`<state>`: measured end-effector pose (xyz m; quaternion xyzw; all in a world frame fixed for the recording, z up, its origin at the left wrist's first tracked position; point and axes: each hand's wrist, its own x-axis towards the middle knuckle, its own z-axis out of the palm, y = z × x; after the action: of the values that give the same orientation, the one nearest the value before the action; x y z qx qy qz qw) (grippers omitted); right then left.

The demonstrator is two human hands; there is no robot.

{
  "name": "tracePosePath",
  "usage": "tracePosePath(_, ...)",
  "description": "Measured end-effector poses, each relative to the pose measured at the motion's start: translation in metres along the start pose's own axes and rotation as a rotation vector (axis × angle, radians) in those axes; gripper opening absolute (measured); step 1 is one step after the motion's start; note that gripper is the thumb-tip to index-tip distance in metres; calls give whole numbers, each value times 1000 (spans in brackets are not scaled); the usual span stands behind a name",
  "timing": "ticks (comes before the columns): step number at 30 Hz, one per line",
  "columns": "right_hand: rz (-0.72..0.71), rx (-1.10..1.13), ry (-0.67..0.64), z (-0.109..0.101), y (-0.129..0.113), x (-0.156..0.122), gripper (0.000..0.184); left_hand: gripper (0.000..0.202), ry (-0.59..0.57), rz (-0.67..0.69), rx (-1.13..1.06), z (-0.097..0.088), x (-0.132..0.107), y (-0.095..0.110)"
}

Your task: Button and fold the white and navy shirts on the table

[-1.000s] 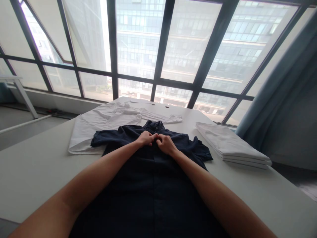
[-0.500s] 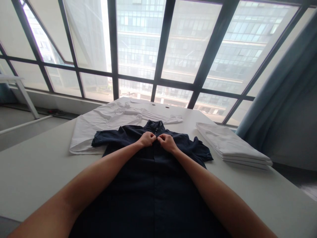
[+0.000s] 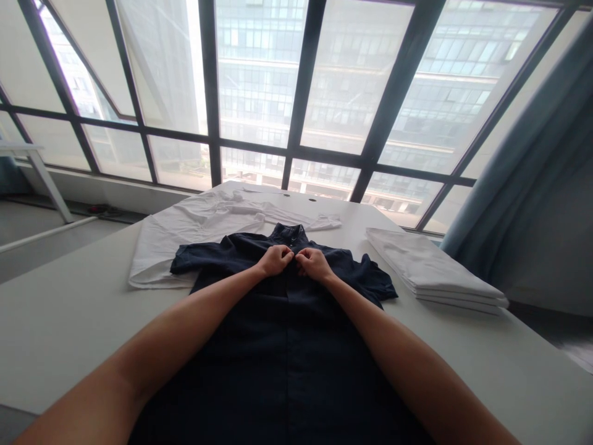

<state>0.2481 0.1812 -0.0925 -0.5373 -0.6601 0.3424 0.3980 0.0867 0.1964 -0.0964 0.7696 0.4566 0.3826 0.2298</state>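
The person's left hand [image 3: 277, 260] and right hand [image 3: 314, 264] are near the middle of the frame, close together but not quite joined. Both hands are curled, not spread. Their fingers pinch the front of a dark blue shirt [image 3: 287, 346], just below the collar [image 3: 288, 233]. The fingers may be holding a small button, but it is too small and dark to tell.

The shirt lies flat on a long white table [image 3: 69, 315], with its collar pointing away from the person. It fills the lower middle of the frame, and its short sleeves stick out to each side. Both bare arms lie over the shirt and block much of it from view.

Just past the dark shirt, at the upper left of the table, lies a messy white shirt [image 3: 194, 225]. The dark shirt's left sleeve rests on top of it. On the right side of the table sits a neat pile of folded white cloth [image 3: 430, 272], well apart from the hands.

A big window with dark bars [image 3: 352, 80] fills the top of the frame, and a tall building [image 3: 259, 80] shows through it. A blue curtain [image 3: 523, 185] hangs at the right. A thin white stand [image 3: 39, 170] is at the far left.
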Motion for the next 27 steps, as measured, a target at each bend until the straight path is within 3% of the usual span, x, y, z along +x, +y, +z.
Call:
tracePosePath(11, -30, -137, 56, 1, -3, -4, 11, 22, 24, -25, 23, -1, -5, 8)
tracePosePath(18, 20, -76, 27, 1, -1, 1, 15, 22, 18, 34, 93, 1, -4, 4)
tracePosePath(27, 3, -63, -12, 0, 4, 5, 20, 21, -10, 3, 371, -9, -14, 22)
